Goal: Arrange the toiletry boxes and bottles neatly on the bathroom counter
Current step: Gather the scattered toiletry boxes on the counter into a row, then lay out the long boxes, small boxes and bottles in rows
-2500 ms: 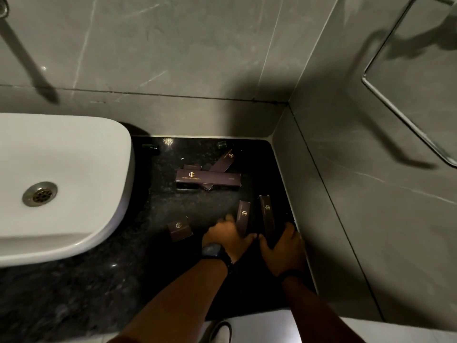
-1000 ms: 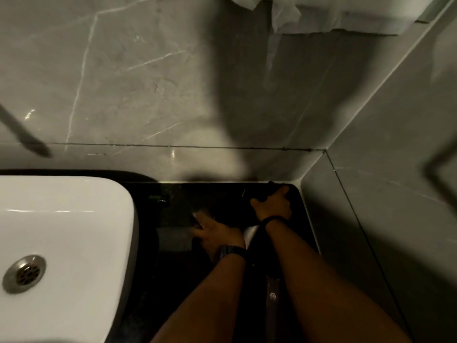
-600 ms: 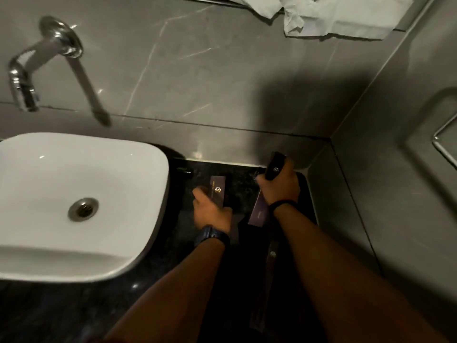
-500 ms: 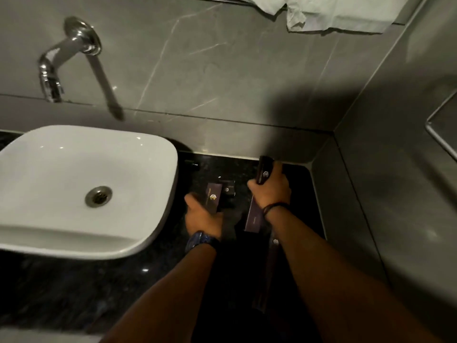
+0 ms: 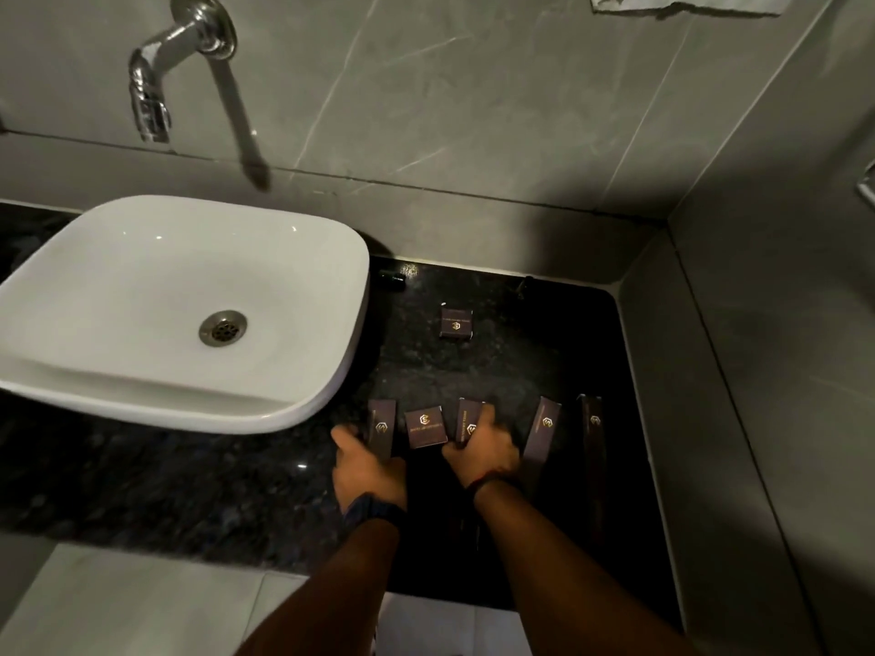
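Observation:
Dark purple toiletry boxes with gold logos lie in a row on the black granite counter (image 5: 189, 490). My left hand (image 5: 367, 471) grips the leftmost long box (image 5: 381, 426). A small square box (image 5: 425, 427) lies between my hands. My right hand (image 5: 483, 449) holds another long box (image 5: 468, 421). To the right lie two more long boxes, one (image 5: 542, 435) tilted and one (image 5: 592, 447) near the side wall. A lone small box (image 5: 456, 322) sits further back. A small dark bottle (image 5: 392, 279) lies by the back wall.
A white basin (image 5: 180, 305) sits on the counter at left, under a chrome wall tap (image 5: 156, 87). Grey tiled walls close the back and right. A white cloth (image 5: 686, 4) hangs at the top. Another small dark item (image 5: 525, 282) lies at the back.
Both hands have pulled back from the rear corner to the counter's front. The boxes now lie in a side-by-side row near the front. The camera view has tilted left and down.

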Action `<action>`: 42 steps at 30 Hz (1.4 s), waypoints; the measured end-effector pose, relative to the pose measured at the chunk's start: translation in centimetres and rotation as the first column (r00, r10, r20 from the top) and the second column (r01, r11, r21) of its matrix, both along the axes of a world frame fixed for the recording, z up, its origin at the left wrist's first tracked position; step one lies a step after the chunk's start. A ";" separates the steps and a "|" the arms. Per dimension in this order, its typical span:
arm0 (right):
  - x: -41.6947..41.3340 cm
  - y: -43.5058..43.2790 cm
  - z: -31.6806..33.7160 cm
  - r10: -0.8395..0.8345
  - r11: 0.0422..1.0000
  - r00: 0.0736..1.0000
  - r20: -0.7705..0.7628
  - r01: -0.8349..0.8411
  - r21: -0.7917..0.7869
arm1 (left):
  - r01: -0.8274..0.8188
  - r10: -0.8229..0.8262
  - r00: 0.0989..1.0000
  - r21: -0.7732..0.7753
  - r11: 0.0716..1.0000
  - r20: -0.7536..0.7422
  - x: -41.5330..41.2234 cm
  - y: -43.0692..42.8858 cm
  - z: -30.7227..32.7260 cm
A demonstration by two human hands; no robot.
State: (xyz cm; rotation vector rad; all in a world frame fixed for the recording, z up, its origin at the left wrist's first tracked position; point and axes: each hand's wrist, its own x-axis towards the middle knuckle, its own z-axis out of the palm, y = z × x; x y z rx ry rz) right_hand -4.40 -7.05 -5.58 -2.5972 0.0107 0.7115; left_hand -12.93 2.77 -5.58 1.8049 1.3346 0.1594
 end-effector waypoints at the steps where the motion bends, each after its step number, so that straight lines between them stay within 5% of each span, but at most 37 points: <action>1: 0.0 0.0 -0.2 0.004 1.000 1.000 -0.003 -0.004 -0.007 | 0.009 -0.009 1.000 0.009 1.000 -0.002 -0.1 0.1 -0.3; 4: -0.1 0.2 -0.2 0.038 0.996 0.998 0.041 -0.035 -0.076 | 0.050 -0.049 0.998 0.012 0.999 -0.039 -0.1 0.3 -0.8; 9: 0.3 1.1 0.6 0.365 0.925 0.874 0.321 -0.302 -0.230 | 0.059 -0.049 0.996 0.136 0.989 -0.077 0.4 0.1 -0.1; 15: 2.2 3.5 0.0 0.655 0.747 0.736 0.170 -0.596 -0.296 | 0.170 -0.180 0.983 0.192 0.967 0.036 2.8 1.3 1.1; 19: 3.3 3.7 0.0 0.659 0.731 0.743 0.115 -0.597 -0.330 | 0.292 -0.320 0.944 0.244 0.925 0.084 5.6 1.8 2.3; 26: 7.9 1.0 2.1 0.433 0.898 0.830 0.352 -0.366 -0.242 | 0.364 -0.423 0.902 0.379 0.851 0.085 13.5 4.2 4.1; 29: 10.4 -0.9 2.4 0.326 0.940 0.868 0.374 -0.256 -0.224 | 0.651 -0.634 0.748 0.409 0.640 -0.197 17.1 5.2 3.8; 32: 12.2 -2.5 1.8 0.275 0.956 0.874 0.402 -0.203 -0.212 | 0.939 -0.775 0.321 0.286 0.189 -0.544 20.9 5.5 3.5; 34: 12.9 -3.2 1.2 0.264 0.957 0.887 0.378 -0.193 -0.216 | 0.975 -0.716 0.056 0.191 -0.109 -0.695 22.8 5.5 3.1; 36: 13.3 -3.8 0.8 0.255 0.958 0.897 0.362 -0.184 -0.219 | 0.947 -0.605 -0.115 0.098 -0.307 -0.788 24.1 5.5 2.1; 38: 13.4 -4.0 0.5 0.250 0.960 0.898 0.362 -0.181 -0.214 | 0.921 -0.531 -0.177 0.051 -0.387 -0.829 24.6 5.7 1.3; 42: 13.1 -4.3 0.1 0.267 0.956 0.897 0.352 -0.201 -0.212 | 0.954 -0.610 -0.132 0.067 -0.293 -0.781 24.6 6.1 1.6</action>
